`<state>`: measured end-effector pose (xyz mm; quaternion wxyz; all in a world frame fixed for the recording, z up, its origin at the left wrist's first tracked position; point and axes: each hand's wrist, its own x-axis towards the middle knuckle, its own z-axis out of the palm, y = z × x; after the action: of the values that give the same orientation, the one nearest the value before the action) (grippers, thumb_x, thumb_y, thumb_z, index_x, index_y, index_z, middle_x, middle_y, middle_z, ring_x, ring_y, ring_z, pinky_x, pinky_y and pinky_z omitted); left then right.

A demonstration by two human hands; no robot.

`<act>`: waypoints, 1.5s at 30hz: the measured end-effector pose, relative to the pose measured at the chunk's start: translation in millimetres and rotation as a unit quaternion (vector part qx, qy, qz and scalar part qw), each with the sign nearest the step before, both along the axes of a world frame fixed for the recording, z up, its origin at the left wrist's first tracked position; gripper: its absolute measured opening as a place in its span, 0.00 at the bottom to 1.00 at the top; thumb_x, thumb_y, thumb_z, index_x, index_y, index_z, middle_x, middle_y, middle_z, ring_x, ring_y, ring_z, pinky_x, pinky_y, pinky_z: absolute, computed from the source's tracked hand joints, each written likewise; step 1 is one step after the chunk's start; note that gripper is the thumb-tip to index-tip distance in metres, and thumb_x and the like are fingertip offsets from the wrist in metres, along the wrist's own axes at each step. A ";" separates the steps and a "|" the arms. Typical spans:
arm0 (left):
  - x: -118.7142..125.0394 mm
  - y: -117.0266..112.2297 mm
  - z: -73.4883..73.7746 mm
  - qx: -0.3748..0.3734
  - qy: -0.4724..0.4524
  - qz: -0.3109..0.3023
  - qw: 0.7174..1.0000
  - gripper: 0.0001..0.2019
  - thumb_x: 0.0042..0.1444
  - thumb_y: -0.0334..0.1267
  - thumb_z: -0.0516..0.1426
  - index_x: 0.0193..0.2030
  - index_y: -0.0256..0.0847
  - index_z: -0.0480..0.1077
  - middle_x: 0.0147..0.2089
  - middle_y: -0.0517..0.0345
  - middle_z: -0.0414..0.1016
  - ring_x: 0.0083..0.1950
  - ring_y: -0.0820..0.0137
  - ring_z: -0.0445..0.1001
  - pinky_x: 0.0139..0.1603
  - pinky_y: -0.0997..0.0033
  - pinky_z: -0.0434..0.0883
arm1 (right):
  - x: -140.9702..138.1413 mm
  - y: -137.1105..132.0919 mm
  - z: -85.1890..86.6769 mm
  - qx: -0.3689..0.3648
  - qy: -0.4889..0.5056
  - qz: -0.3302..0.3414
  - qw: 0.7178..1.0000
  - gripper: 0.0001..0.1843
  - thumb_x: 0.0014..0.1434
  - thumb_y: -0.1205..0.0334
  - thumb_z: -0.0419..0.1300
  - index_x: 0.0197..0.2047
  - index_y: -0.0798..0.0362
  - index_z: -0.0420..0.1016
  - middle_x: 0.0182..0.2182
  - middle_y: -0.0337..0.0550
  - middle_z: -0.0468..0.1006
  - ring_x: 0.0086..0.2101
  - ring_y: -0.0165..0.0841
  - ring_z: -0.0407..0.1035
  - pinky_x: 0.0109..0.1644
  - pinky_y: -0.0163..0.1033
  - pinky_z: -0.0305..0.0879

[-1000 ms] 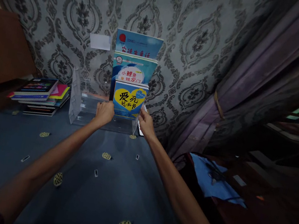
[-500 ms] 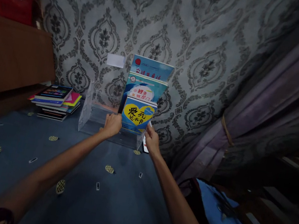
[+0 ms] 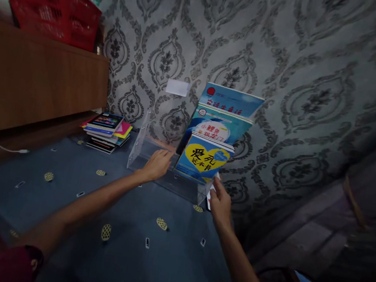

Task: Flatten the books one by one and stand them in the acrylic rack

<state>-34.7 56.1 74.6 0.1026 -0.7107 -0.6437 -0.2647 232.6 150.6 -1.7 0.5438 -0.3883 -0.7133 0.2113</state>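
A stepped clear acrylic rack point(image 3: 138, 149) stands against the wall. On its right part, books lean back in tiers: a blue and yellow book point(image 3: 202, 162) in front, a teal book point(image 3: 225, 123) behind it, and a blue book point(image 3: 233, 99) at the back. My left hand point(image 3: 157, 164) is over the rack just left of the front book, fingers loosely extended and holding nothing visible. My right hand point(image 3: 221, 204) is by the rack's right end, fingers apart, fingertips near the front book's lower right corner. A white-and-dark flat object point(image 3: 210, 198) is partly hidden behind that hand.
A pile of books point(image 3: 106, 132) lies on the blue patterned tablecloth point(image 3: 125, 255) left of the rack. Further left are a wooden cabinet point(image 3: 35, 82) with a red basket point(image 3: 58, 8) on top, and a white cable point(image 3: 0, 144). A curtain point(image 3: 333, 223) hangs at right.
The view has swung left, so everything sits further right. My left hand has loosened from a fist at the front book's left edge; my right fingers have spread. The books stay in their tiers.
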 end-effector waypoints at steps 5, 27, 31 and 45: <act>-88.3 -24.2 -30.1 0.106 -0.025 0.003 0.994 0.18 0.62 0.27 0.50 0.56 0.42 0.71 0.56 0.49 0.76 0.59 0.62 0.72 0.64 0.56 0.68 | -0.8 -36.8 -18.8 -0.034 0.018 -0.030 0.999 0.29 0.57 0.56 0.55 0.59 0.54 0.77 0.61 0.53 0.76 0.62 0.46 0.69 0.68 0.56 0.62; -268.4 -31.7 -2.6 -0.121 0.029 0.306 0.944 0.30 0.71 0.50 0.42 0.71 0.31 0.58 0.73 0.32 0.59 0.75 0.47 0.55 0.69 0.25 0.47 | -74.6 -145.4 -72.2 -0.104 -0.096 0.169 0.975 0.18 0.66 0.56 0.52 0.51 0.48 0.81 0.59 0.53 0.76 0.59 0.45 0.72 0.65 0.58 0.66; -264.2 -46.3 -3.9 -0.098 0.075 0.288 0.950 0.27 0.70 0.50 0.45 0.66 0.34 0.63 0.67 0.33 0.69 0.69 0.47 0.64 0.67 0.25 0.50 | -76.2 -147.4 -70.6 -0.108 -0.101 0.173 0.974 0.18 0.67 0.56 0.53 0.49 0.48 0.82 0.59 0.54 0.76 0.59 0.46 0.71 0.64 0.59 0.67; -240.7 -64.9 -4.6 -0.071 0.185 0.258 0.946 0.21 0.64 0.29 0.45 0.60 0.31 0.70 0.62 0.33 0.70 0.65 0.49 0.65 0.63 0.51 0.63 | -76.3 -149.7 -69.7 -0.078 -0.114 0.168 0.976 0.16 0.66 0.58 0.54 0.48 0.47 0.82 0.58 0.52 0.77 0.57 0.45 0.72 0.64 0.59 0.68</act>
<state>-275.3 -8.8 70.0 0.2343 -0.5626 -0.7915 -0.0468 156.2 0.9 -71.4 0.3835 -0.3259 -0.8071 0.3087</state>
